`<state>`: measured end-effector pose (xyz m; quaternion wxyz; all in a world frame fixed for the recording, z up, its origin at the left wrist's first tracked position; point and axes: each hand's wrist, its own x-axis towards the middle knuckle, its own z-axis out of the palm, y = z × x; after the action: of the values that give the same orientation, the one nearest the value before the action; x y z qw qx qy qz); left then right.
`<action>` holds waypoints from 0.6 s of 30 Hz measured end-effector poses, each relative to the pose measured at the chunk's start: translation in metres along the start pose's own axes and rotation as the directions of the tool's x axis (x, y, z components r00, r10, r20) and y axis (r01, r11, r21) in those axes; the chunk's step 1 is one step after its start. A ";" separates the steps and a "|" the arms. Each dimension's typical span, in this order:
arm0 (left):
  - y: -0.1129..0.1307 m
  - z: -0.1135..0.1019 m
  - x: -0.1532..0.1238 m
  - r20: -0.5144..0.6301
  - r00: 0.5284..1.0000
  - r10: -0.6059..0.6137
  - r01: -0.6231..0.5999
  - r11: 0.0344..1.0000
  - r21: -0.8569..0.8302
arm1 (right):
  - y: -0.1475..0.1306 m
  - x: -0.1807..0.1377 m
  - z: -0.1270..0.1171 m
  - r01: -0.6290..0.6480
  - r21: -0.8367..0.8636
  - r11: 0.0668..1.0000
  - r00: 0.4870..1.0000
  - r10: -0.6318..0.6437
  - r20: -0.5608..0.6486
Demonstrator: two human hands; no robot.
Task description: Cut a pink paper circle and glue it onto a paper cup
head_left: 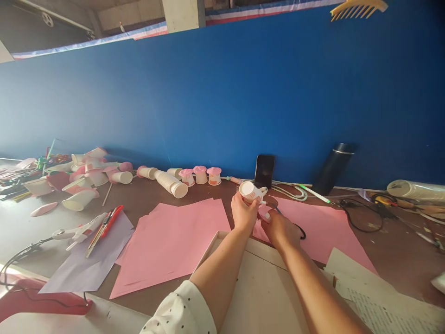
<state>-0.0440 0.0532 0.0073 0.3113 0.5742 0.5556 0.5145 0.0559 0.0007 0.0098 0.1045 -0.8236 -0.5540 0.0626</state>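
Nearest the person, a flat cardboard box lid [264,278] is lying under both forearms, prob. acting as a work base. Just past it the left hand [244,214] is gripping a small paper cup [248,190], fingers wrapped round its side, mouth tipped up and toward the viewer, seemingly so the side is facing the other hand. The right hand [282,228] is sitting just beside it, closed around scissors [299,230]; only the dark handle loop is showing past the knuckles, blades hidden, and a pink paper scrap [266,212] is touching the cup w/ a cut white tab sticking out. Cup is held just above the pink paper sheets [174,236], which are spreading across the brown table [392,260] approx. mid-way. To the left a glue gun [81,230] and a red cutter [106,225] are resting on a lilac sheet [86,264]. Further back, a stacked cup sleeve [171,183] and three pink-topped finished cups [201,175] are lining the wall, w/ a phone [264,170] propped upright and a dark flask [333,169] leaning there. Behind everything a blue wall [222,102] is filling the room's back.
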 end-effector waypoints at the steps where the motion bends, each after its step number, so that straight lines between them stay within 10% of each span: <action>1: 0.000 0.000 0.000 0.005 1.000 0.003 -0.003 1.000 0.003 | 0.000 0.001 0.000 0.003 -0.003 1.000 1.000 -0.003 0.002; 18: 0.000 -0.004 0.006 0.386 0.922 -0.027 -0.024 0.992 0.127 | 0.044 0.000 -0.035 -0.204 0.513 0.834 0.928 0.331 -0.169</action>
<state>-0.0484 0.0580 0.0099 0.3776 0.6829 0.5157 0.3536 0.1030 -0.0184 0.0337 0.3674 -0.8415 -0.3808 0.1092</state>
